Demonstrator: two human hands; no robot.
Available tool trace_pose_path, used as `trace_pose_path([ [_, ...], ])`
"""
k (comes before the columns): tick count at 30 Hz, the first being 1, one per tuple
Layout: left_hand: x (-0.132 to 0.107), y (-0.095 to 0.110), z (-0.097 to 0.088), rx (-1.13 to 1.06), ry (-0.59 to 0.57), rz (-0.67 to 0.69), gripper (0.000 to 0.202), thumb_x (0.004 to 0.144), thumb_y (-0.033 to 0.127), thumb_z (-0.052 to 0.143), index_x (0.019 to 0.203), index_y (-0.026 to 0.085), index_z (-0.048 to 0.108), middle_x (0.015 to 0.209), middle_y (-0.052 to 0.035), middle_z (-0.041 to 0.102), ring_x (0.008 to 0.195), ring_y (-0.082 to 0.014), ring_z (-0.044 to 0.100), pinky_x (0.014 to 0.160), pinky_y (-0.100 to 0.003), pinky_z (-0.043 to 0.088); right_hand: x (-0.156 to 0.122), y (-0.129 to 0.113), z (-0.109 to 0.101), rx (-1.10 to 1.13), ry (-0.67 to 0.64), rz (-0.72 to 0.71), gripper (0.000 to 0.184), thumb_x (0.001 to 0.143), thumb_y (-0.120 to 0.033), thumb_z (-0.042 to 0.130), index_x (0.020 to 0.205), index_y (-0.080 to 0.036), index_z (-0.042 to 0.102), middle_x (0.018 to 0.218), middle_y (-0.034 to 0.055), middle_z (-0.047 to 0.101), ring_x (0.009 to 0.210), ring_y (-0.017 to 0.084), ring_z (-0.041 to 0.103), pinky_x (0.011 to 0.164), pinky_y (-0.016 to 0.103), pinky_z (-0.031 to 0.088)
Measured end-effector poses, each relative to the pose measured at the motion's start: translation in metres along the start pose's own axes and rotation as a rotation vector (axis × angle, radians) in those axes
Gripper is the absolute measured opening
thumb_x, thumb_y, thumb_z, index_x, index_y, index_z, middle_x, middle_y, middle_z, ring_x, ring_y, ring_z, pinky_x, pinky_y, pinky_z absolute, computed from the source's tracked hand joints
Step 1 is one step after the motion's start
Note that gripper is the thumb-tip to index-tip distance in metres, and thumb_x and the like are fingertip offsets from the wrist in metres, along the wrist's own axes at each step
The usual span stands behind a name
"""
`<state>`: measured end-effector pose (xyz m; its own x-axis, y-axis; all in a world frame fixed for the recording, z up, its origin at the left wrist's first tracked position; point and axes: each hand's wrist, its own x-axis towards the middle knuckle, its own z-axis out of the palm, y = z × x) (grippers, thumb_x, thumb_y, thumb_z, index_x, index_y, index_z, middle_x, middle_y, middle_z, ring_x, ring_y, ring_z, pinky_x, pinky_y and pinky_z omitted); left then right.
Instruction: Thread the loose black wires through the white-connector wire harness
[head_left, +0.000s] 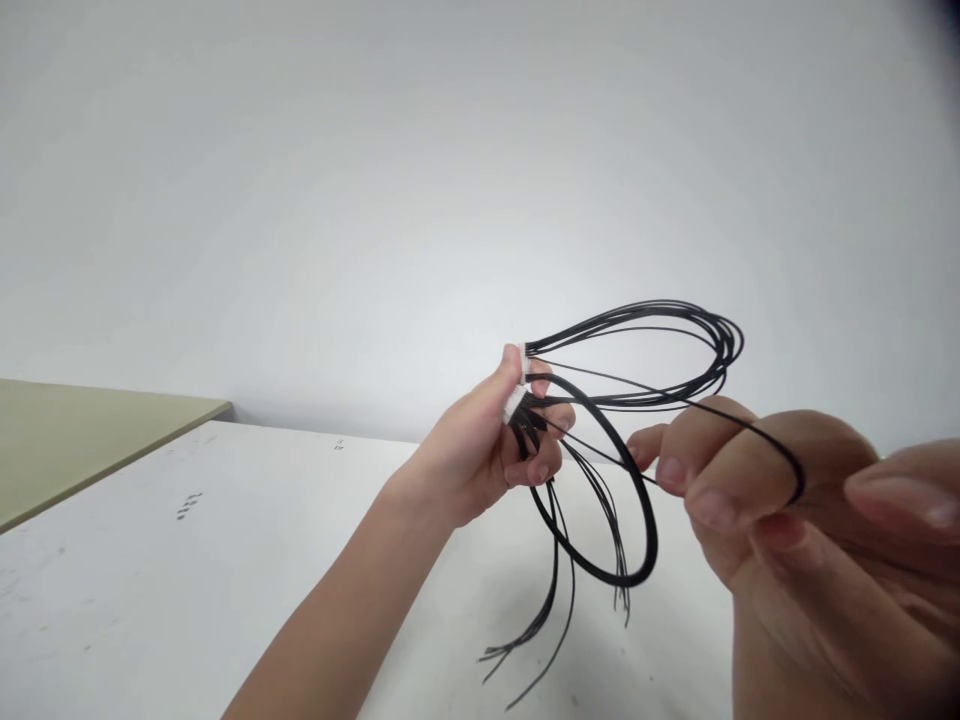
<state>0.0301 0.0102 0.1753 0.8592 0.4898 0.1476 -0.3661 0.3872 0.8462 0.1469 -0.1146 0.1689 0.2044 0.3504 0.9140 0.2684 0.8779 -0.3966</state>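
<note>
In my left hand (480,450), near the middle of the view, two white connectors are gripped: an upper connector (523,362) and a lower connector (514,403). From them runs a black wire harness (660,312), its thin wires looping out to the right. A thicker black cable (654,530) curves below, and loose wire ends (517,640) hang under the hand. My right hand (780,510), close to the camera, is closed on a single thin wire (772,440) that stretches over from the connectors. The wire's exact pinch point is partly hidden by the fingers.
A white table (187,580) with small dark marks lies beneath the hands. At the far left is a yellowish-green board or surface (90,430). Behind the table rises a plain pale wall (360,200).
</note>
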Motion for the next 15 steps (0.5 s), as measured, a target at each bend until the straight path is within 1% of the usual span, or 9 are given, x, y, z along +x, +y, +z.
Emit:
trace_pose_path([
  [2, 0.000, 0.001, 0.000, -0.034, -0.013, -0.017, 0.035, 0.092, 0.054, 0.036, 0.080, 0.022, 0.038, 0.055, 0.0054, 0.048, 0.035, -0.0040, 0.044, 0.037, -0.013, 0.031, -0.002, -0.001, 0.004, -0.001, 0.057, 0.041, 0.028, 0.079, -0.004, 0.060, 0.081, -0.031, 0.065, 0.069, -0.0048, 0.063, 0.060, 0.014, 0.054, 0.072, 0.037, 0.051],
  [7, 0.001, 0.000, -0.002, -0.046, -0.013, -0.027, 0.036, 0.090, 0.057, 0.037, 0.080, 0.022, 0.038, 0.053, 0.0059, 0.049, 0.033, -0.0047, 0.042, 0.033, -0.012, 0.028, 0.001, 0.000, 0.008, 0.054, 0.086, 0.000, 0.032, 0.079, -0.001, 0.059, 0.076, -0.032, 0.063, 0.065, -0.0058, 0.060, 0.058, 0.012, 0.052, 0.067, 0.035, 0.051],
  [9, 0.001, -0.001, -0.003, -0.011, 0.001, -0.005, 0.036, 0.089, 0.058, 0.038, 0.081, 0.023, 0.039, 0.052, 0.0062, 0.050, 0.033, -0.0052, 0.043, 0.033, -0.013, 0.028, 0.002, 0.001, 0.005, 0.060, 0.025, 0.003, 0.030, 0.080, -0.002, 0.058, 0.078, -0.031, 0.064, 0.065, -0.0045, 0.060, 0.057, 0.013, 0.052, 0.066, 0.036, 0.051],
  [11, 0.001, -0.001, -0.003, 0.034, 0.016, 0.022, 0.037, 0.089, 0.059, 0.038, 0.082, 0.023, 0.040, 0.052, 0.0061, 0.051, 0.033, -0.0060, 0.044, 0.033, -0.014, 0.029, 0.003, 0.002, 0.002, 0.063, -0.073, 0.013, 0.025, 0.081, -0.005, 0.058, 0.083, -0.029, 0.065, 0.066, -0.0027, 0.061, 0.055, 0.013, 0.052, 0.064, 0.038, 0.052],
  [13, 0.000, -0.002, -0.002, 0.074, 0.027, 0.050, 0.037, 0.089, 0.060, 0.038, 0.083, 0.023, 0.041, 0.053, 0.0060, 0.052, 0.034, -0.0065, 0.045, 0.034, -0.014, 0.030, 0.004, 0.003, -0.001, 0.060, -0.078, 0.035, 0.024, 0.082, -0.008, 0.057, 0.089, -0.029, 0.066, 0.063, -0.0023, 0.059, 0.053, 0.014, 0.051, 0.063, 0.039, 0.052],
  [15, 0.000, -0.002, -0.001, 0.108, 0.036, 0.079, 0.039, 0.088, 0.061, 0.038, 0.083, 0.023, 0.041, 0.054, 0.0055, 0.052, 0.035, -0.0065, 0.045, 0.035, -0.014, 0.030, 0.003, 0.003, -0.004, 0.053, -0.066, 0.023, 0.022, 0.082, -0.011, 0.058, 0.095, -0.027, 0.066, 0.057, -0.0027, 0.053, 0.049, 0.014, 0.049, 0.056, 0.038, 0.051],
])
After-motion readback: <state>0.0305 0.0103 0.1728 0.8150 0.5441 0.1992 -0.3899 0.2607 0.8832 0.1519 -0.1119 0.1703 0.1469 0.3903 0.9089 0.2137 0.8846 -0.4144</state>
